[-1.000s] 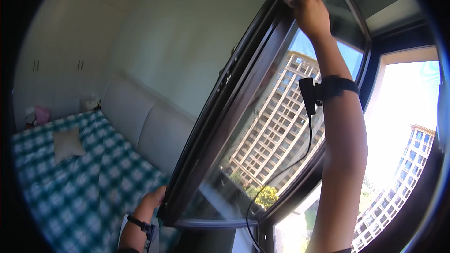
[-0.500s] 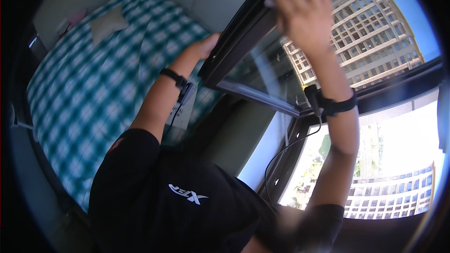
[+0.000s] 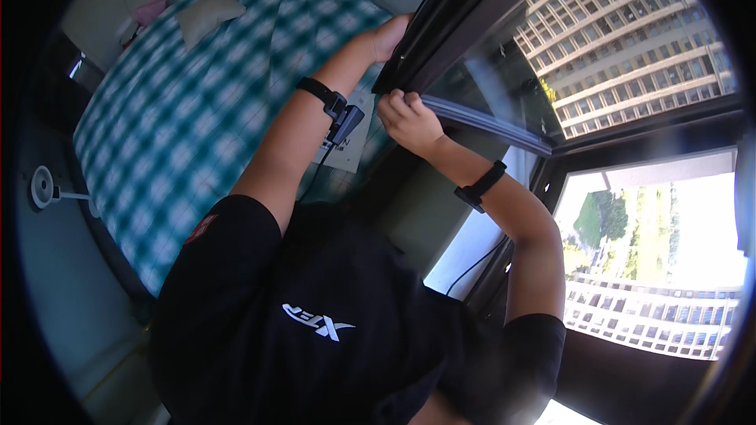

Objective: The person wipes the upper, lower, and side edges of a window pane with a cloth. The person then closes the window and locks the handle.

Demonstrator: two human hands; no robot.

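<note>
A dark-framed window sash (image 3: 441, 47) stands swung open into the room, its glass pane (image 3: 504, 63) facing right. At the sash's left edge is my left hand (image 3: 390, 38), gripping the frame with its fingers mostly hidden behind it. My right hand (image 3: 411, 122) is closed, its curled fingers against the sash's lower corner, beside the grey bottom rail (image 3: 488, 122). Whatever those fingers may hold is hidden. Each wrist wears a black strap, and a small black device with a cable sits on the left one.
Left of me is a bed with a green-and-white checked cover (image 3: 213, 110), a pale cushion (image 3: 209, 14) on it. A printed sheet (image 3: 346, 153) lies near my left wrist. A white round-headed fixture (image 3: 43, 187) is at far left. Below the sash runs a white sill (image 3: 465, 252); buildings show outside.
My right hand has come down and left from high on the sash to its lower corner. The left hand keeps its hold on the edge. The whole view has shifted.
</note>
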